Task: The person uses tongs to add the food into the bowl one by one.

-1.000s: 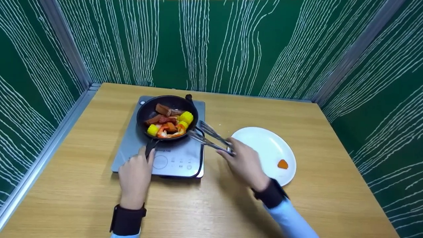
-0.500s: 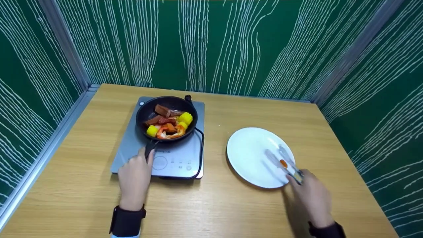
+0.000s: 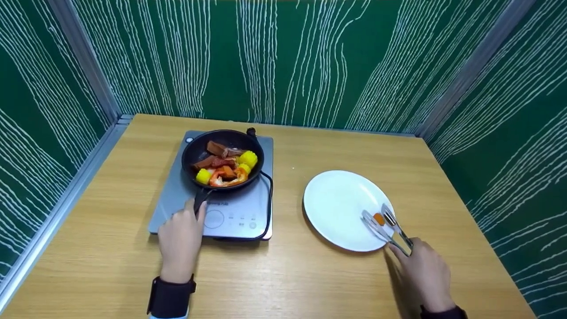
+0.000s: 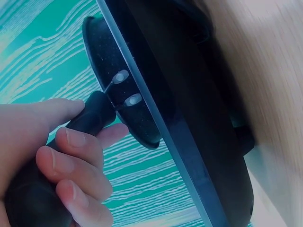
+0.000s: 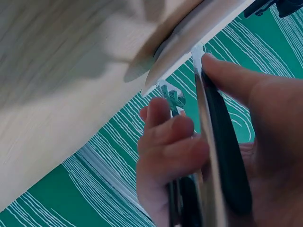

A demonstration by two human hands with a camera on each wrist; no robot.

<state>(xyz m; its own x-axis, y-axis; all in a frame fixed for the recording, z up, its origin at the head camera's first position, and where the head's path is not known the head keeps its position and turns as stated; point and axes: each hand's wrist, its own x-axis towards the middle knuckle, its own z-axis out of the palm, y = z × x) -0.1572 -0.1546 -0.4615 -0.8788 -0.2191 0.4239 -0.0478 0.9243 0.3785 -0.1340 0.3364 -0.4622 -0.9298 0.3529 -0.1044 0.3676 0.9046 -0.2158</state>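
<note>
My left hand grips the black handle of a frying pan. In the pan lie yellow corn pieces, brown meat slices, a red pepper ring and an orange chunk. At the right, my right hand holds metal tongs, thumb on one arm and fingers curled round the other in the right wrist view. The spread tong tips reach over the white plate, one on each side of a small orange carrot piece.
The pan sits on a silver induction cooker with a black cord along its right edge. Both stand on a wooden table. Green walls with white lines enclose its back and sides.
My right hand has swung the tongs from beside the pan, rightward and toward me, to the carrot piece on the plate. My left hand stays on the pan handle.
</note>
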